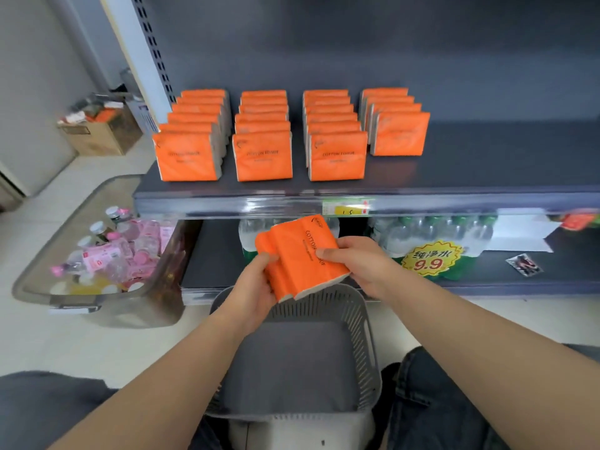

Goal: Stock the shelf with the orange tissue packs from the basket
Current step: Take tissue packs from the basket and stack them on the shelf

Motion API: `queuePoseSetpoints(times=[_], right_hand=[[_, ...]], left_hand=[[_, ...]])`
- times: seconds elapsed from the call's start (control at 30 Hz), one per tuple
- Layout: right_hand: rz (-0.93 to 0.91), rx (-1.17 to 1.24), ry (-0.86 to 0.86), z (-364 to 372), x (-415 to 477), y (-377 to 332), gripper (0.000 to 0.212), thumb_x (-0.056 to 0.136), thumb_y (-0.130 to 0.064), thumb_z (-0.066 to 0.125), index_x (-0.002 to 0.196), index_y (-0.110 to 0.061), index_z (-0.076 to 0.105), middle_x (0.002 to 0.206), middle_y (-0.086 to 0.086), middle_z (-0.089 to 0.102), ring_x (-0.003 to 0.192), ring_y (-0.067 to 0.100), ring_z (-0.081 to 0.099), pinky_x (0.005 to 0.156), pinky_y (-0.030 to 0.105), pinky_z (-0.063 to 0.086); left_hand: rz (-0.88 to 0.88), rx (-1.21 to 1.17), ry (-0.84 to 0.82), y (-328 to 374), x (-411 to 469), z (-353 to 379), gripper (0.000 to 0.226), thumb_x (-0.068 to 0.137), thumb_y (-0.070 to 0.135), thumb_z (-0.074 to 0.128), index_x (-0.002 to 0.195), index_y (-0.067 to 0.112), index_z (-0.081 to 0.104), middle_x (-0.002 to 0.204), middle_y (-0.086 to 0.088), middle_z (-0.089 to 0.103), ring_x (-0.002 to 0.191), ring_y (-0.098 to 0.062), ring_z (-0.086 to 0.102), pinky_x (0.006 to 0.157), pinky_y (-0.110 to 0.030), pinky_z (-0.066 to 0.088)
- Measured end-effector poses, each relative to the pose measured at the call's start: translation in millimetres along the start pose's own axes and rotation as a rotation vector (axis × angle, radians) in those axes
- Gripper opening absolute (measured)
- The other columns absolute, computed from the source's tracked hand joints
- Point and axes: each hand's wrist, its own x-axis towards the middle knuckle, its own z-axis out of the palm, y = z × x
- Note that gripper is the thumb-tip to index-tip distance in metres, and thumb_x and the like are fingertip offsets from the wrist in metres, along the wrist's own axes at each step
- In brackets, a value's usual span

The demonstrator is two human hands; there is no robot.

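Observation:
Both hands hold a small stack of orange tissue packs (300,254) above the far rim of the grey slotted basket (363,339). My left hand (256,287) grips the stack's left lower end; my right hand (357,259) pinches its right side with the thumb on top. Nothing else shows inside the basket. On the dark shelf (487,170) stand four front-to-back rows of upright orange packs (263,155). The rightmost row (397,133) is shorter and stops further back than the other three.
A clear bin (42,277) of pink-capped bottles sits on the floor at left. The lower shelf holds shrink-wrapped water bottles with a yellow 9.9 price tag (428,259). A cardboard box (100,131) stands at far left. Bare shelf lies right of the rows. My knees flank the basket.

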Motion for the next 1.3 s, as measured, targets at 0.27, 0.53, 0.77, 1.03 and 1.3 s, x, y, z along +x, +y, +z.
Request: queuePoseSetpoints(times=[0.27,0.53,0.77,1.03,1.3], right_hand=[[-0.227,-0.051,0.080,-9.1,-27.0,-33.3,0.027,0.079,-0.023,0.075,0.103,-0.017,0.065,0.099,0.001,0.069,0.089,0.015,0.066,0.068,0.022,0.049],[-0.248,0.121,0.240,-31.5,-48.5,-48.7,0.053,0.077,-0.033,0.077,0.119,-0.011,0.056,0.113,0.005,0.064,0.103,0.019,0.061,0.092,0.035,0.050],[-0.072,0.451,0.063,-58.7,-64.3,-52.4,0.054,0.076,-0.044,0.072,0.118,-0.012,0.060,0.118,0.008,0.066,0.115,0.023,0.056,0.107,0.034,0.035],[-0.198,0.517,0.034,-110.2,-63.9,-64.3,0.038,0.080,-0.027,0.072,0.111,-0.007,0.065,0.103,0.010,0.073,0.098,0.024,0.069,0.092,0.038,0.051],[-0.233,0.391,0.087,-168.8,-41.0,-70.2,0.028,0.080,-0.022,0.071,0.105,-0.010,0.065,0.100,0.009,0.074,0.092,0.022,0.069,0.083,0.038,0.056]], left_hand=[[0.102,0.078,-0.141,28.5,-22.4,55.8,0.058,0.072,0.035,0.072,0.126,0.020,0.056,0.117,-0.004,0.071,0.108,-0.021,0.067,0.086,-0.035,0.055],[0.189,-0.065,-0.114,35.5,-24.0,105.8,0.053,0.074,0.025,0.075,0.123,0.017,0.059,0.110,-0.004,0.073,0.104,-0.020,0.069,0.086,-0.035,0.053],[0.221,-0.217,-0.109,38.0,-25.9,161.3,0.048,0.084,0.021,0.068,0.130,0.015,0.055,0.120,-0.007,0.069,0.109,-0.020,0.065,0.087,-0.031,0.050],[0.233,-0.118,-0.184,43.5,-16.1,197.3,0.061,0.073,0.023,0.071,0.131,0.016,0.054,0.121,-0.005,0.069,0.109,-0.018,0.063,0.082,-0.030,0.050],[0.268,0.200,-0.147,67.5,31.2,213.9,0.070,0.080,0.027,0.072,0.141,0.012,0.043,0.127,-0.005,0.063,0.109,-0.017,0.062,0.089,-0.034,0.051]])
